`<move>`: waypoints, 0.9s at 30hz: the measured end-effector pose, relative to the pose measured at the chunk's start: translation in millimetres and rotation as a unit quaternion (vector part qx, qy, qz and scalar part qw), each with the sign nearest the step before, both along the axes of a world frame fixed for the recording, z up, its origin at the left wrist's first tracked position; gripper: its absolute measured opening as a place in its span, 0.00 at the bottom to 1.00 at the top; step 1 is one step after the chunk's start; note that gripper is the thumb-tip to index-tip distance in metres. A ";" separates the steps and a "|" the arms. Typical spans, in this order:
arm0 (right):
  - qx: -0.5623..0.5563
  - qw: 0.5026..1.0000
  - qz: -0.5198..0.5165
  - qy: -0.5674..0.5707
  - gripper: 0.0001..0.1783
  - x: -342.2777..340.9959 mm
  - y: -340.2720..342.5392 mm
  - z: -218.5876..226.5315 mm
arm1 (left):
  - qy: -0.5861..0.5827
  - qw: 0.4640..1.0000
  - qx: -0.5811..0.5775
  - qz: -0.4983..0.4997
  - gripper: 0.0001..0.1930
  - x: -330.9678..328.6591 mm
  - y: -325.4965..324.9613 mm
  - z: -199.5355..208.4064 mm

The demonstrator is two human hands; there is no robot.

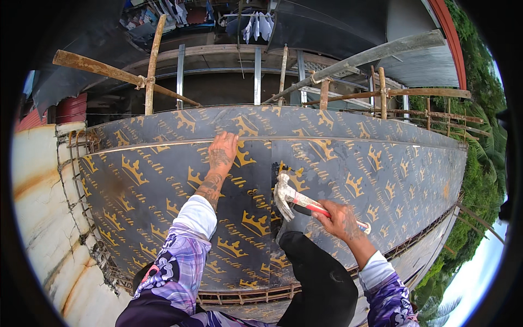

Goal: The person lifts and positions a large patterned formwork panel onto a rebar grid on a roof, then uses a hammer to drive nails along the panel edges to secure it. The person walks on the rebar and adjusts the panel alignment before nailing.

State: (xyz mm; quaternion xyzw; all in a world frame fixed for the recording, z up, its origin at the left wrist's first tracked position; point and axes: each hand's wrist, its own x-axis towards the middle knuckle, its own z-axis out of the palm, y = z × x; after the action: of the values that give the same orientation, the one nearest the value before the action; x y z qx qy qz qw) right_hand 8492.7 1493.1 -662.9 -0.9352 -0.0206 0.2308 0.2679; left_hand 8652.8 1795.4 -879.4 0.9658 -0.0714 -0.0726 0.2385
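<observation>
My right hand (342, 219) is wrapped round the red and white handle of a claw hammer (313, 204), its metal head pointing left above the dark panels. Against the raised edge strip (305, 138) at the far side of the near panels rests my left hand (223, 150), with its fingers bent and close together. Whatever lies under those fingertips is hidden. The dark panels (231, 218), printed with gold crowns and lettering, spread beneath both hands and meet at a seam near the hammer. My black-trousered leg (318, 272) is bent over them.
Wooden poles (154, 65) and a thick grey pole (376, 57) stand beyond the far edge. Steel rebar (76, 163) runs along the left side, beside a stained pale wall (38, 191). More rebar (245, 297) lies along the near edge. Trees (479, 163) grow at the right.
</observation>
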 end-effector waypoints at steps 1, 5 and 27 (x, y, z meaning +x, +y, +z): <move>0.006 0.999 0.029 -0.019 0.19 7.5 -5.7 -24.9 | -0.046 0.999 0.020 -0.022 0.12 4.9 -8.2 -16.4; 0.026 0.995 0.096 -0.001 0.21 39.5 -16.1 -104.0 | -0.129 0.986 0.031 -0.103 0.09 12.0 -10.2 -67.0; 0.082 0.961 0.251 -0.078 0.23 86.7 -10.9 -202.2 | -0.177 0.971 0.043 -0.156 0.11 11.5 -7.5 -93.1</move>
State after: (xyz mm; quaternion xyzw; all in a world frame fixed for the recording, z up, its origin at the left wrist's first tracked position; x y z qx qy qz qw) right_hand 8579.4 1482.2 -865.1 -0.8900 -0.2940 0.2145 0.2746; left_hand 8664.2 1788.0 -972.5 0.9496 -0.2593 0.0600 0.1658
